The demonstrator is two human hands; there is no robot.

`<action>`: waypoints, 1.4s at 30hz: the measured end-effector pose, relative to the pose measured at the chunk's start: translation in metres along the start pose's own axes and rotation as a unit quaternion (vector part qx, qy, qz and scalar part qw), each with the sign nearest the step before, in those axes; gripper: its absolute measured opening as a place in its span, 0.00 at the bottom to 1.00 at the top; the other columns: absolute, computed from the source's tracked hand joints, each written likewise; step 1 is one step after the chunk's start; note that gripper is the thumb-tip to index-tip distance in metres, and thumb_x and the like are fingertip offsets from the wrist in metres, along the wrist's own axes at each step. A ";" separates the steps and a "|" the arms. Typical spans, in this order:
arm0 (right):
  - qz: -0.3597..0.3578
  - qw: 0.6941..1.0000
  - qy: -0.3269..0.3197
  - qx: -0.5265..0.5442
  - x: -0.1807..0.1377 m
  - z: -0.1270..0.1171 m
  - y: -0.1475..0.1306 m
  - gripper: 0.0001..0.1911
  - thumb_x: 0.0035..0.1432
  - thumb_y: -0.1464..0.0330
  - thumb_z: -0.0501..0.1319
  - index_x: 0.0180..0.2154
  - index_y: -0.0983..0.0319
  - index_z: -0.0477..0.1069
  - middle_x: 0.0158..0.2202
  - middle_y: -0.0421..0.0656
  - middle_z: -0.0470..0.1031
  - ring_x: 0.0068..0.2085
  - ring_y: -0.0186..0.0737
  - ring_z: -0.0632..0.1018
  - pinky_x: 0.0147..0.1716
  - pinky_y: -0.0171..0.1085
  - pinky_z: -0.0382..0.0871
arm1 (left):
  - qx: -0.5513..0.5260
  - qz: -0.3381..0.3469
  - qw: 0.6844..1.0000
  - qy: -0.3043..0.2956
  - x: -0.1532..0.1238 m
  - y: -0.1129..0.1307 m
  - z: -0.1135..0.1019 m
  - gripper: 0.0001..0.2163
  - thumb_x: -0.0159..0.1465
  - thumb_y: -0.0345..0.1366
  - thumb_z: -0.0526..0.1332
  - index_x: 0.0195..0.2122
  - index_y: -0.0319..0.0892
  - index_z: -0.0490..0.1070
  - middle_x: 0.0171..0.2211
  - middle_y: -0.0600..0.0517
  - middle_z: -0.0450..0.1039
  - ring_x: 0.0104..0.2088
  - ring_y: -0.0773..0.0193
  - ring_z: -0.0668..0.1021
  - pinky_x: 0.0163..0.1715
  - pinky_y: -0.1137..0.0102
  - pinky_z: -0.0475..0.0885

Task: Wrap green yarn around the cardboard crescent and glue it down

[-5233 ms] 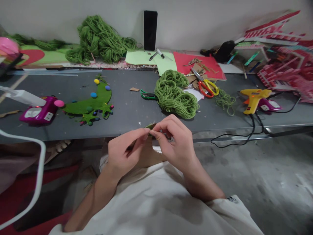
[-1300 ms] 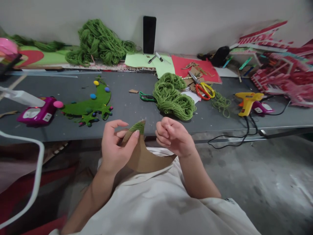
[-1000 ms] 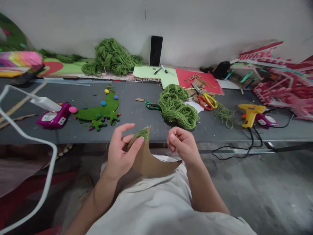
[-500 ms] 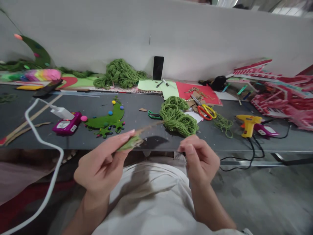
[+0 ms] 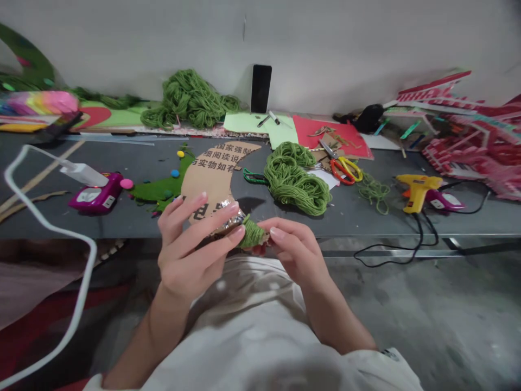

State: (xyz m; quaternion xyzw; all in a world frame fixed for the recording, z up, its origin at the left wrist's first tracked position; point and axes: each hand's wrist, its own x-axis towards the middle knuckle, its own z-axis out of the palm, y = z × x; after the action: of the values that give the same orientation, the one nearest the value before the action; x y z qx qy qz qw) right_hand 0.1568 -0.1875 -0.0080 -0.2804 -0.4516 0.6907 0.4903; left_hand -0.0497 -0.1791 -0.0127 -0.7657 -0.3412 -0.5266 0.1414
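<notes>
A curved brown cardboard cutout [image 5: 211, 182] with printed black characters is held near the table's front edge. Green yarn wrapping [image 5: 253, 233] covers its near end. My left hand [image 5: 189, 258] lies across the lower cardboard, fingers over the printed face and fingertips at the wrapping; its thumb is hidden. With fingers closed, my right hand [image 5: 299, 251] pinches the tip of the wrapped end. Behind them lies a skein of green yarn [image 5: 299, 187]. A green decorated crescent [image 5: 158, 187] with coloured balls lies to the left, partly covered by the cardboard.
On the right are scissors [image 5: 344, 168] and a yellow glue gun [image 5: 417, 190] with a hanging black cord. A purple power socket [image 5: 97, 193] with a white cable [image 5: 77, 236] stands left. A phone [image 5: 261, 88] leans on the wall behind a green box cutter [image 5: 254, 176].
The cardboard has turned from edge-on to showing its printed face. My right hand has moved left to the wrapped end, and my left hand has shifted onto the cardboard. The view has tilted down.
</notes>
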 end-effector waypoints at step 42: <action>-0.013 0.979 0.200 -0.040 0.020 -0.025 0.023 0.14 0.55 0.59 0.73 0.33 0.63 0.79 0.28 0.43 0.81 0.27 0.33 0.78 0.30 0.33 0.75 | -0.573 -0.506 0.644 -0.029 -0.011 0.025 -0.007 0.28 0.71 0.58 0.46 0.54 0.51 0.80 0.63 0.46 0.73 0.61 0.51 0.77 0.54 0.58 0.80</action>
State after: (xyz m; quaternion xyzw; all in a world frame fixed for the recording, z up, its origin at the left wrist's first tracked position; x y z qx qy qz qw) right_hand 0.1608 -0.1624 -0.0384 -0.4265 -0.3753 0.5953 0.5682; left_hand -0.0400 -0.2055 -0.0166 -0.4166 -0.3096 -0.5842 -0.6239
